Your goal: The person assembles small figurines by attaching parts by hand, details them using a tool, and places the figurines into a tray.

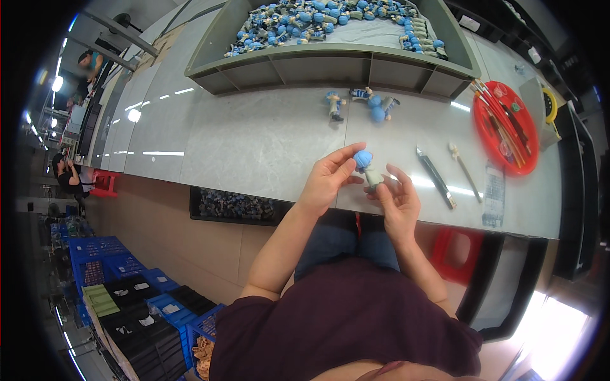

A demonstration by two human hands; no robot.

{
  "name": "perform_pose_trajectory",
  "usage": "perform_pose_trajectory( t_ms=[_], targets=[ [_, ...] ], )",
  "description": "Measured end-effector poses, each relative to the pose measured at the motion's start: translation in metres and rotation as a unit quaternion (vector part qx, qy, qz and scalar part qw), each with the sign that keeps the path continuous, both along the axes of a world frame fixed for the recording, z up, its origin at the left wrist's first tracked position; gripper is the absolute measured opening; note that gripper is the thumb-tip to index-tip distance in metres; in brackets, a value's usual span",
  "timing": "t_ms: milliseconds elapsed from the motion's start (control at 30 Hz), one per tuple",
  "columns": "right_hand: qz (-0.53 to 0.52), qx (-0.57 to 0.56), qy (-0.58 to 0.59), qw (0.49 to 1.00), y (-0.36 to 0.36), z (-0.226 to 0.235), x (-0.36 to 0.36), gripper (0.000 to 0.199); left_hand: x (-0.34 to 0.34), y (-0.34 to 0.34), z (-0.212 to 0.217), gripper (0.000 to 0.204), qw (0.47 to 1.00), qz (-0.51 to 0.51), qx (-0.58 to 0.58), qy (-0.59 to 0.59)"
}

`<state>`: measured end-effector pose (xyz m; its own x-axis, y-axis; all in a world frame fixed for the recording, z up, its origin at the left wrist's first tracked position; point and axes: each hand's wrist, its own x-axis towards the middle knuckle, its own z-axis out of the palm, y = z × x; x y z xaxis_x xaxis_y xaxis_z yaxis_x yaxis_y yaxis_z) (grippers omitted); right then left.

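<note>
Grey-green crate (305, 71): stands at the table's (254, 140) far side; holds many blue-headed figurines (311, 22), heaped at left and centre, lined up at right.
Red tray (532, 134): sits at the table's right; holds several paintbrushes (501, 122), lying slanted.
Black bin (196, 209): lies below the table edge; holds many small pieces (232, 204), too small to tell apart.
Held figurine (371, 171): over the table's near edge, between both hands; tilted, long axis running upper left to lower right, blue head up-left, lower end toward the right thumb.
Left hand (329, 178): nearly closed, pinching the head.
Right hand (400, 200): half curled, thumb and fingers gripping the lower end.
</note>
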<state>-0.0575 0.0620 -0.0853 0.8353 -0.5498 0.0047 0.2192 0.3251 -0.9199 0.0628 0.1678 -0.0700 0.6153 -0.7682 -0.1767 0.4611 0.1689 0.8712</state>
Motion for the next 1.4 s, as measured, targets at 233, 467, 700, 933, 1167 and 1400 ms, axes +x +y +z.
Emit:
perform_pose_trajectory(
  t_ms=[233,467,700,933,1167,1400],
  targets=[
    [-0.018,-0.004,-0.003,1.0,0.0,-0.002,-0.003,0.04,0.0,-0.003,0.0,0.033,1.0,-0.023,-0.007,-0.013],
    [-0.042,-0.054,-0.006,0.998,-0.001,-0.005,-0.006,0.042,-0.008,-0.006,0.003,0.035,0.999,-0.029,-0.04,0.013],
    [-0.067,-0.262,0.049,0.962,-0.017,0.003,-0.014,0.035,-0.015,-0.01,-0.009,0.037,0.998,-0.013,-0.031,-0.053],
    [-0.307,-0.649,0.226,0.658,-0.151,0.002,-0.048,0.023,-0.021,-0.009,-0.021,0.034,0.995,0.013,-0.049,-0.084],
    [-0.215,-0.613,0.205,0.732,-0.126,0.018,-0.036,0.012,-0.021,-0.009,-0.024,0.034,0.997,0.016,-0.033,-0.071],
    [-0.131,-0.725,0.141,0.662,-0.059,0.04,-0.004,0.007,-0.017,-0.008,-0.025,0.033,1.0,0.016,-0.022,-0.008]
  ],
)
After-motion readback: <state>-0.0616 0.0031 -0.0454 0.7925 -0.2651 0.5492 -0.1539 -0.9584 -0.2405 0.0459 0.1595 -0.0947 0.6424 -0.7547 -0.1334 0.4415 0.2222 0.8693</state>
